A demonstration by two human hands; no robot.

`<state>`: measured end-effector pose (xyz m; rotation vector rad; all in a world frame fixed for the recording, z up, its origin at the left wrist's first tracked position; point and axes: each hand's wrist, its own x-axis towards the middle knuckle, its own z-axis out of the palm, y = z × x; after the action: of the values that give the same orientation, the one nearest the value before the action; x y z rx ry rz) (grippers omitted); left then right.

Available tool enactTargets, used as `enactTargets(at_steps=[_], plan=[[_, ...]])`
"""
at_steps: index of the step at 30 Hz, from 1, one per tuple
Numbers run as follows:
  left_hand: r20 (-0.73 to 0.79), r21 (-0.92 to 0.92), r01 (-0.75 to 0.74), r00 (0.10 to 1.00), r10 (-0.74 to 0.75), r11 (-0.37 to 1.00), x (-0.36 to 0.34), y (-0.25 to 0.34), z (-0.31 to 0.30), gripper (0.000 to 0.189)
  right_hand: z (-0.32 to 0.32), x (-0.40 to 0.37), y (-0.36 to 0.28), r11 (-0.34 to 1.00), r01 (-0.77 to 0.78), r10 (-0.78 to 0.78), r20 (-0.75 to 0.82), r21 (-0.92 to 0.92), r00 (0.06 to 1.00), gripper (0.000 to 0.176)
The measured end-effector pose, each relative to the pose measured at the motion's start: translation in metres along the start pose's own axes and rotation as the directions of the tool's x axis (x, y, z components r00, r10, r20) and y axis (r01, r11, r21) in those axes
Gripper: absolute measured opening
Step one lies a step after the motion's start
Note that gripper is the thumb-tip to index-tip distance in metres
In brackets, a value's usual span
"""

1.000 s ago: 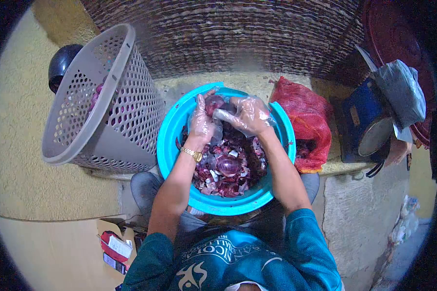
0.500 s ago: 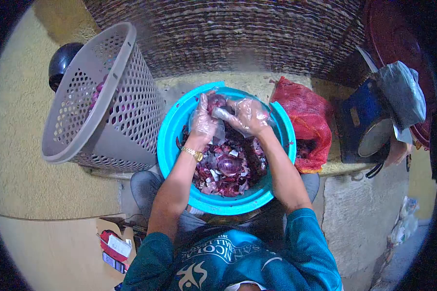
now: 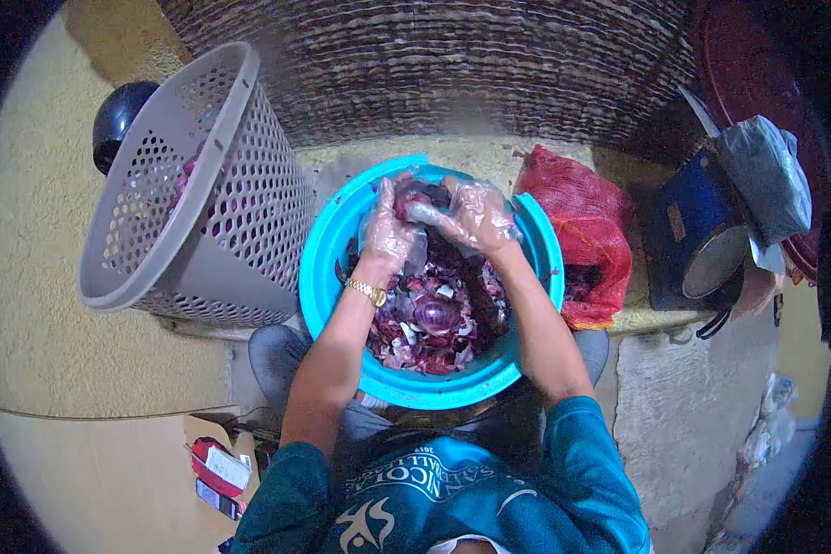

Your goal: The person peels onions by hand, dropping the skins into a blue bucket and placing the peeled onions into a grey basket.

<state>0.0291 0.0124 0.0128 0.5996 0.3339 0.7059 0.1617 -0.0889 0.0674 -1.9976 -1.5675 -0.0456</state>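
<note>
Both of my hands wear clear plastic gloves and are over the far half of a turquoise basin (image 3: 316, 268). My left hand (image 3: 391, 228) is closed around a red onion (image 3: 419, 197). From the other side my right hand (image 3: 475, 217) grips the same onion, its thumb stretched across the near side and its fingers curled behind, partly hidden. Dark loose skin shows between the hands. Below them, a whole red onion (image 3: 436, 316) lies on a heap of purple and whitish onion skins (image 3: 406, 346) in the basin.
To the left leans a tall grey perforated basket (image 3: 249, 198) with red onions (image 3: 185, 180) inside. A red mesh sack (image 3: 577, 198) slumps right of the basin. Beyond it stands a blue weighing scale (image 3: 697, 231) with a grey plastic-wrapped bundle (image 3: 764, 175). A phone (image 3: 218, 499) lies lower left.
My right fingers have shifted slightly at the onion, and more dark skin shows beside it. The left hand stays nearly in place. The basin and surroundings look the same.
</note>
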Motion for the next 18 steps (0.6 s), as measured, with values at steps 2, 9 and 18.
enactTargets(at_steps=[2,9,18], plan=[[0.037,-0.003,0.003,0.999,-0.003,1.0,0.0,0.0,-0.003,0.044,-0.001,0.001,0.0,1.0,-0.012,0.011,0.018,0.005,1.0,0.067],[0.062,-0.019,-0.041,0.997,0.042,0.999,0.001,-0.003,0.0,0.042,-0.003,0.0,-0.004,0.999,0.031,-0.031,-0.008,0.045,0.999,0.064],[0.042,0.033,-0.064,0.997,0.063,0.997,-0.004,-0.001,0.009,0.041,0.012,0.001,0.009,0.995,0.096,-0.097,0.072,0.022,0.993,0.048]])
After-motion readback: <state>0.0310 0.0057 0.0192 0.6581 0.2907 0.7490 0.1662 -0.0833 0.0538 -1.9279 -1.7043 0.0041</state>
